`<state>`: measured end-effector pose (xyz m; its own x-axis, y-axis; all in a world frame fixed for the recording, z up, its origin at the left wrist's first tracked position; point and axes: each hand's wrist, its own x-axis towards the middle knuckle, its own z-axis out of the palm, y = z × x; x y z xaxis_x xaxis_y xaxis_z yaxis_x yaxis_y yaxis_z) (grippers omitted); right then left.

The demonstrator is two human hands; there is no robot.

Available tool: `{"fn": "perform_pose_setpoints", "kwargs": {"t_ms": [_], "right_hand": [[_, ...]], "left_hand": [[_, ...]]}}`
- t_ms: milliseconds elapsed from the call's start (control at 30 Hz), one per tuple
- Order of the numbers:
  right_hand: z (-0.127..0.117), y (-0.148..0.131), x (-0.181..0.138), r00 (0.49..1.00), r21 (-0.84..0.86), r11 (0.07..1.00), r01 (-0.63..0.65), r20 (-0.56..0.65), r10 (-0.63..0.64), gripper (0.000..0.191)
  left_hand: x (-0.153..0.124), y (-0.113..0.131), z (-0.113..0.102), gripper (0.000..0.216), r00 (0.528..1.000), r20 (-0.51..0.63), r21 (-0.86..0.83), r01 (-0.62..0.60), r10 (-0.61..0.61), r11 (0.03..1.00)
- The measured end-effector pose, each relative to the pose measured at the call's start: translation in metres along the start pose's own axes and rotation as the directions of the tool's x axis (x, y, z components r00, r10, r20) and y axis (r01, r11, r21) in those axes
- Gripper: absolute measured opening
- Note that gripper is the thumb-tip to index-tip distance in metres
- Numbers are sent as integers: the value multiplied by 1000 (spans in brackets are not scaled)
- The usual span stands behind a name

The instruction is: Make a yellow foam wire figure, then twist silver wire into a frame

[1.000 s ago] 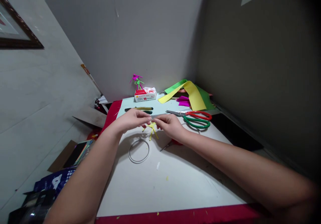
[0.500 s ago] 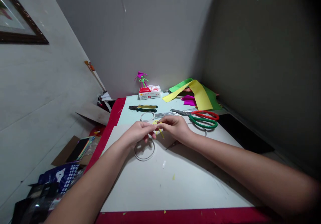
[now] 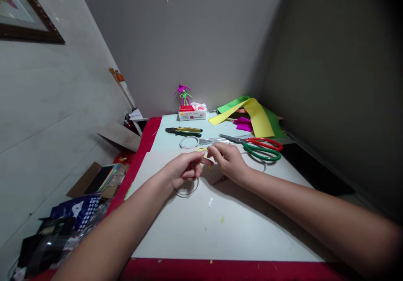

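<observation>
Between my left hand (image 3: 184, 168) and my right hand (image 3: 229, 160), a small yellow paper figure (image 3: 201, 150) shows only in parts behind the fingertips. Both hands appear to pinch it. A thin wire ring (image 3: 189, 192) lies on the white board (image 3: 220, 226), partly under my left hand. Beyond the fingers is a white tape roll (image 3: 189, 142). Green-and-yellow handled pliers (image 3: 183, 131) lie further back, and red-and-green handled scissors (image 3: 261, 149) lie past my right hand.
Thin metal rods (image 3: 214, 140) lie beside the scissors. At the back are a pink-and-green wire figure (image 3: 183, 94), a tissue pack (image 3: 192, 112) and coloured paper sheets (image 3: 255, 119). A black panel (image 3: 310, 165) lies right; cardboard and bags (image 3: 78, 214) sit low left.
The yellow figure has gone from the board into my fingers. My hands have moved closer together, and the whole view has shifted as my head turned.
</observation>
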<state>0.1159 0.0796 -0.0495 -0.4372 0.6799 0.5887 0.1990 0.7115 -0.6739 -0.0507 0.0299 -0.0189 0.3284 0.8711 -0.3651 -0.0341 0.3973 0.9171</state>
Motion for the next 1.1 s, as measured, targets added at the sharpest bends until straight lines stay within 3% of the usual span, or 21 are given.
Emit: {"fn": "perform_pose_setpoints", "kwargs": {"t_ms": [200,400,733,900,1100], "right_hand": [[-1,-3,0,995,0,995,98,23,-98,10],[0,-5,-3,992,-54,990,127,-19,-128,17],[-2,-5,-3,972,-126,965,229,-18,-233,8],[-2,-8,-4,969,-97,965,245,-12,-248,5],[-5,-13,-3,980,11,980,200,14,-200,18]], "left_hand": [[-2,-1,0,28,999,-34,-18,-25,24,1000],[-5,-1,3,26,996,-74,12,-54,54,998],[-7,2,3,22,990,-126,17,-66,67,998],[-6,3,-1,20,988,-130,-7,-82,81,997],[-8,8,-3,23,984,-150,-24,-104,99,994]]}}
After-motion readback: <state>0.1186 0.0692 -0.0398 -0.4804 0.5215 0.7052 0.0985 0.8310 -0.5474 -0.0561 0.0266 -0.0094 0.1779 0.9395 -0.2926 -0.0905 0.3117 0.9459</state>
